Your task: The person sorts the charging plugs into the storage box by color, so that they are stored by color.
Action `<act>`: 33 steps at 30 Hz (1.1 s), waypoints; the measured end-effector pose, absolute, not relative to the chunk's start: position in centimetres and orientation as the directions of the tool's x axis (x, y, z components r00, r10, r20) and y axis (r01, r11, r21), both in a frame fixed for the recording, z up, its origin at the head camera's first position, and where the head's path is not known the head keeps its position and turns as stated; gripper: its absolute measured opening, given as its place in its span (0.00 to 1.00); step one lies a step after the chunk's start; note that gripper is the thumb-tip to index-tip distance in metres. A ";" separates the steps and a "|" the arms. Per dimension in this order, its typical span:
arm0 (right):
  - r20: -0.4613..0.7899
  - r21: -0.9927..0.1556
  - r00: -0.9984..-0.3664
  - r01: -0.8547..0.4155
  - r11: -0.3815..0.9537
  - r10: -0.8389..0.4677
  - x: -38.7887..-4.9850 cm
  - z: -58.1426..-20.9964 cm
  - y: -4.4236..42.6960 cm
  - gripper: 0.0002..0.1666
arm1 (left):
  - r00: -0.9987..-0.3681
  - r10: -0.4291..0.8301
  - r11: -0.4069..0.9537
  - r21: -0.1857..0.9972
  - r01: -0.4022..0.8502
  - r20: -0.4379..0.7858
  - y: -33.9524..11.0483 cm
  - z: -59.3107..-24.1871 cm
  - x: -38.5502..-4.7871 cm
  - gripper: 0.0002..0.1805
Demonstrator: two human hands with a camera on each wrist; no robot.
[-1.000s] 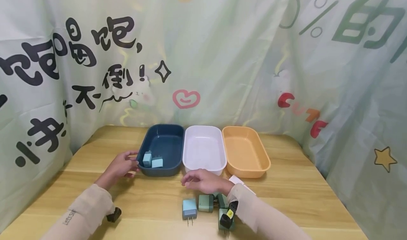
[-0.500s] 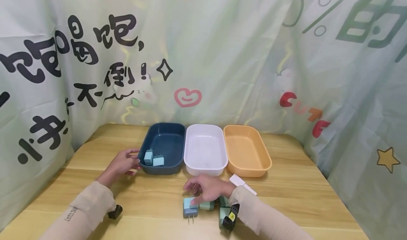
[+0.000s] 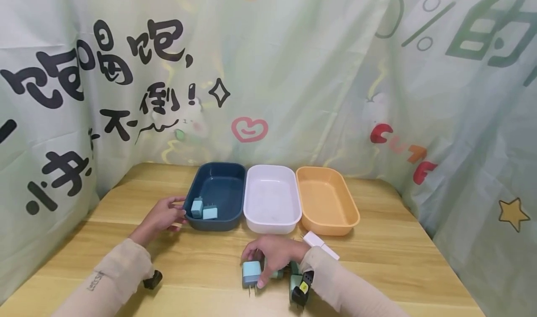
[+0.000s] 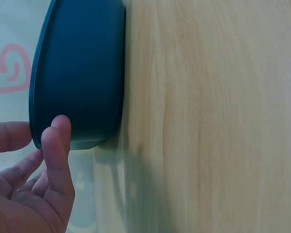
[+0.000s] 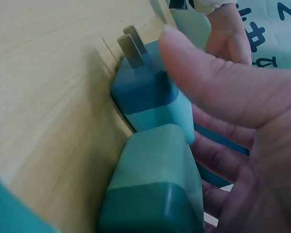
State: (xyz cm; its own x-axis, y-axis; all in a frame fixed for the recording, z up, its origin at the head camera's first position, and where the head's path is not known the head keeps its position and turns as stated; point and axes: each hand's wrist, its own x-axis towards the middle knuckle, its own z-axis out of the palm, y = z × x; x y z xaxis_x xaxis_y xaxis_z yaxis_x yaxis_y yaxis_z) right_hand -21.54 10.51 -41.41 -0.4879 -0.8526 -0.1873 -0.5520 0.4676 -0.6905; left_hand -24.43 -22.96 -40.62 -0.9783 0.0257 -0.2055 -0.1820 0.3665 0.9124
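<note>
Grasping, seemingly: right hand (image 3: 274,253) straddled blue charger (image 3: 251,274), fingers' pinch unclear; left hand (image 3: 163,214) clasped navy tray (image 3: 217,225); next needed firm closure!

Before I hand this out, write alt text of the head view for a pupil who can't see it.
A person's right hand is at a blue plug beside green plugs on a table. The left hand touches a dark blue tray holding two blue plugs, left of a white tray and an orange tray.
</note>
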 end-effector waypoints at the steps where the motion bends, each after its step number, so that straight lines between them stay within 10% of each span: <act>1: -0.190 -0.678 -0.484 -0.564 0.470 -0.854 -21.5 -41.4 10.5 0.36 | -0.978 0.025 0.371 0.911 -0.182 -0.206 -22.9 -40.6 -24.5 0.30; 33: -0.114 -0.764 -0.586 -0.464 0.448 -0.802 -22.4 -40.8 9.6 0.29 | -0.985 0.039 0.340 0.929 -0.144 -0.167 -23.2 -41.1 -24.3 0.30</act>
